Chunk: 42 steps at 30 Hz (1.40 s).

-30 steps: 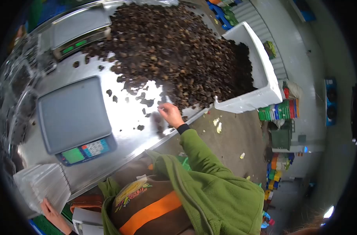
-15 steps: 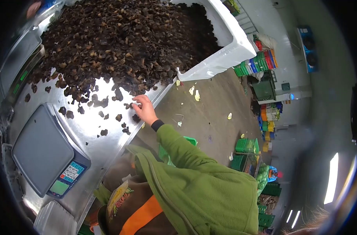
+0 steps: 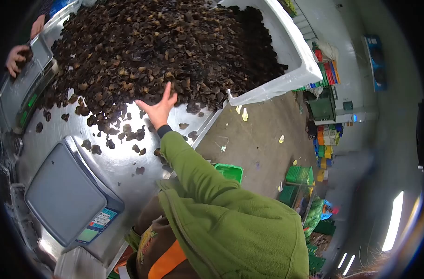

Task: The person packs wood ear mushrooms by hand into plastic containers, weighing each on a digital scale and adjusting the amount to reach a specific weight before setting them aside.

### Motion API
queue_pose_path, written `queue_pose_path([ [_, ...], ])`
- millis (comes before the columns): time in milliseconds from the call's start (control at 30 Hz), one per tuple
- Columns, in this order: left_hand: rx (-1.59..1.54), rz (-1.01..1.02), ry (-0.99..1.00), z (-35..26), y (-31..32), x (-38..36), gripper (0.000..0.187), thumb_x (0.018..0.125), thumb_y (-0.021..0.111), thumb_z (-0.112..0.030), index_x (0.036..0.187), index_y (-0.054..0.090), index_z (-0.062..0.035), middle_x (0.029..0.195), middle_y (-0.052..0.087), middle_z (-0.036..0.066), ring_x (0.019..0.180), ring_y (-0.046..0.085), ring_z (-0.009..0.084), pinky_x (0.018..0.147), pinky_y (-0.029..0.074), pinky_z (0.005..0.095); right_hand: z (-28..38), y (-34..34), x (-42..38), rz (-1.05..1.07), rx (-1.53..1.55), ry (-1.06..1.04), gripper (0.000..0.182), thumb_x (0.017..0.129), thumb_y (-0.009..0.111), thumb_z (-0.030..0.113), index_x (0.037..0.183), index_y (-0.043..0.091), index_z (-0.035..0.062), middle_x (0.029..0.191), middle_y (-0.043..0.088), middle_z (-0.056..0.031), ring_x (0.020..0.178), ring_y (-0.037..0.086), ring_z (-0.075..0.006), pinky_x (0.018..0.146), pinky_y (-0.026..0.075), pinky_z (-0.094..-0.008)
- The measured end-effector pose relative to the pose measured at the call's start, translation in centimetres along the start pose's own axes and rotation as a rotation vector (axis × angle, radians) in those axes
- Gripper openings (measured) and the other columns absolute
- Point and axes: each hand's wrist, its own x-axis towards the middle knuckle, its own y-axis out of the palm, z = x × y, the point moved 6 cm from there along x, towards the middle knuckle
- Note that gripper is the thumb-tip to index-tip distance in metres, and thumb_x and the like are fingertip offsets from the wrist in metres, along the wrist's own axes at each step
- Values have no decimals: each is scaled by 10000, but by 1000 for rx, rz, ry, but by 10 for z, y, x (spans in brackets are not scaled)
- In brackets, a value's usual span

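Note:
My right hand (image 3: 159, 109), in a green sleeve with a dark cuff, reaches over the near edge of a heap of wood ear mushrooms (image 3: 142, 56). Thumb and fingers are spread apart, with nothing held between them. The mushrooms are dark brown, curled pieces, piled high on a shiny metal table (image 3: 114, 165). Several loose pieces (image 3: 133, 133) lie scattered just left of and below the wrist. My left hand is out of the picture.
A white foam box (image 3: 286, 76) lies behind the heap, mushrooms inside. A grey scale (image 3: 65, 193) stands near me. Another person's hand (image 3: 16, 59) holds a dark clump over a second scale (image 3: 28, 86). A green crate (image 3: 229, 172) is on the floor.
My right hand has moved from the table edge up to the heap, and its bent fingers have spread. The other person's hand has come in over the second scale. The view has shifted slightly.

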Motion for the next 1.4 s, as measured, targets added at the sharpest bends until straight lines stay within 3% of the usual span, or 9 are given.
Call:
queue_pose_path([
  [200,-254,822,179,24,155,-88,288,946,609,-127,1199,612,12,1212,608,153,1152,550,333,985,421,392,41,25,13,87,-338,-167,994,601,882,391,1469,414,259,1577,80,-280,1245,363,-506,1025,396,-532],
  [333,-245,518,219,0,117,-67,427,978,584,-212,1324,524,29,1349,542,177,1279,485,317,1075,362,401,33,28,20,4,-484,-228,623,654,792,213,1249,607,204,1449,321,-251,1152,449,-455,954,469,-495],
  [400,-549,117,-349,67,113,-77,613,1003,529,-401,1417,418,37,1433,477,186,1361,417,298,1123,315,405,31,30,15,22,-551,-218,575,660,782,212,1212,621,215,1380,386,-218,1103,491,-448,859,520,-500],
  [600,-1679,197,-1588,188,228,-182,814,994,404,-602,1500,297,27,1444,475,149,1350,426,278,1130,308,363,23,17,13,207,-572,-287,500,651,819,216,1122,655,200,1312,458,-186,1067,574,-421,892,520,-472],
  [900,-1400,355,-1669,168,228,-275,580,905,535,-681,1092,590,-135,829,517,-57,695,411,65,656,353,258,-22,-2,14,510,313,0,276,715,737,19,976,675,83,868,616,25,769,563,-97,723,485,-265],
  [1033,-1772,537,-1559,106,207,-278,522,937,537,-624,983,618,-110,870,588,-23,805,509,104,734,411,269,27,-14,-18,623,518,94,296,760,696,-46,1025,658,83,925,633,9,830,592,-107,756,491,-262],
  [1133,-893,-116,-1298,114,166,-241,580,949,560,-564,1119,617,-13,1070,643,43,990,585,183,894,448,313,104,-16,-64,890,676,62,323,785,674,-68,1066,633,84,1019,642,-15,891,623,-131,792,524,-276],
  [1300,-793,85,-280,-20,114,-89,1031,673,846,-462,1460,354,-12,1476,407,171,1358,404,309,1117,332,439,216,4,-176,1367,663,-101,327,746,702,-13,1051,633,85,1022,616,-26,921,608,-145,823,521,-289],
  [1400,-670,190,-1,-52,123,-61,1281,505,906,-494,1509,266,-21,1523,342,198,1410,336,358,1158,281,473,262,29,-239,1386,506,-756,372,675,727,62,1038,649,79,1078,567,-102,1060,581,-261,921,489,-353],
])
